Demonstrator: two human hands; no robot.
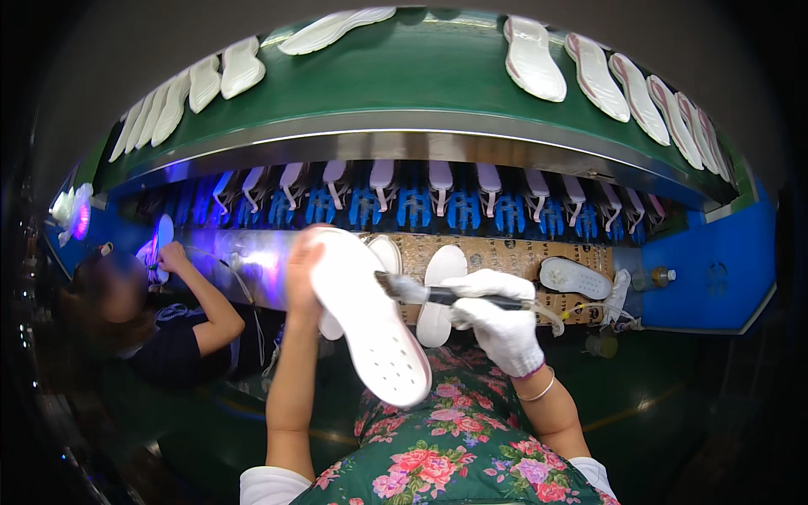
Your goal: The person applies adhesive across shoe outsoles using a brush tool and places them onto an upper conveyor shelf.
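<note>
My bare left hand grips a white shoe sole by its upper left edge, and a group of small holes shows near the sole's lower end. In a white knit glove, my right hand is closed around the dark handle of a brush that has a thin tube at its rear. The bristles are at the sole's right edge. Below the brush lies another white sole on the bench, partly covered by the brush and glove. Part of a further pale sole shows behind the held one.
White soles lie along a green conveyor belt. Beneath its metal edge hangs a row of pinkish shoe forms on blue clamps. A dark-edged sole and a bottle are at right. A co-worker works at left.
</note>
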